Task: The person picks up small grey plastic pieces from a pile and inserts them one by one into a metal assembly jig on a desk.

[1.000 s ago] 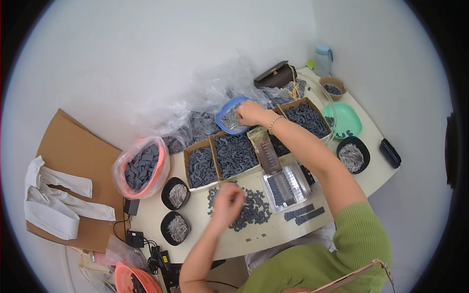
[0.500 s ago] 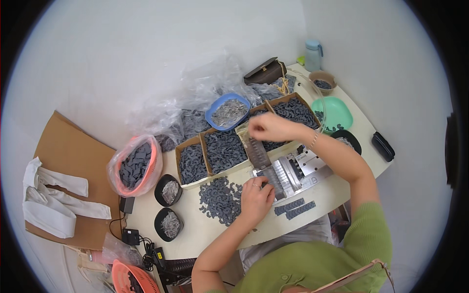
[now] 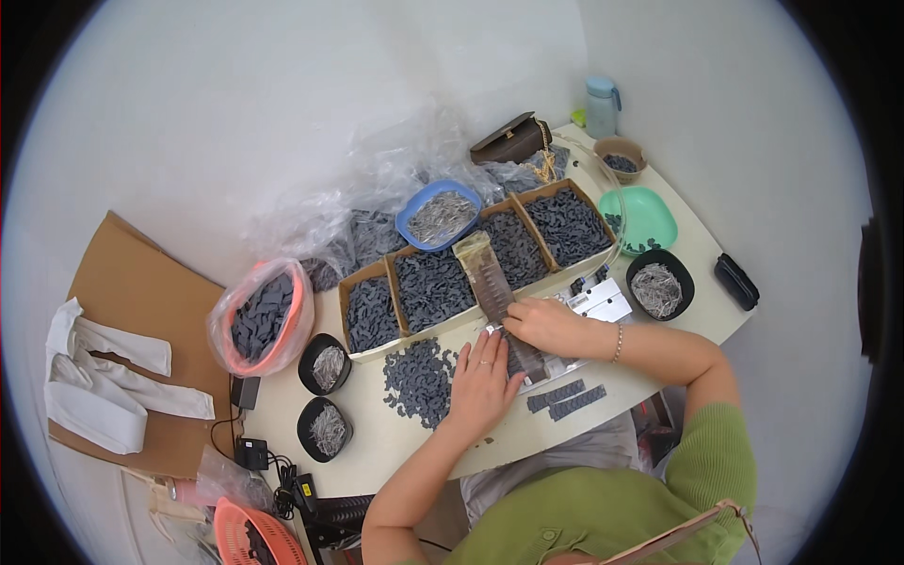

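My left hand [image 3: 481,388] lies with fingers stretched out at the left edge of a metal fixture [image 3: 603,299], its fingertips touching a long see-through slotted plate [image 3: 489,275]. Close by, my right hand [image 3: 548,328] rests over the fixture, fingers bent and drawn together on the plate; whatever is under them is hidden. The plate's far end leans over a divided cardboard tray [image 3: 438,330] full of small dark grey pieces. Left of my left hand is a loose heap of grey pieces [image 3: 420,384]. Two dark ridged strips [image 3: 568,400] lie in front of the fixture.
Black bowls of metal pins [image 3: 327,430] stand left and right, and a blue basin of pins [image 3: 440,216] behind. A green basin [image 3: 650,218], a black case [image 3: 736,282] and a blue bottle [image 3: 602,107] are at the right. A pink basket [image 3: 260,318] stands left.
My right hand has come down from above the cardboard tray to the fixture, beside my left hand. My left hand's fingers have straightened out and shifted slightly toward the plate.
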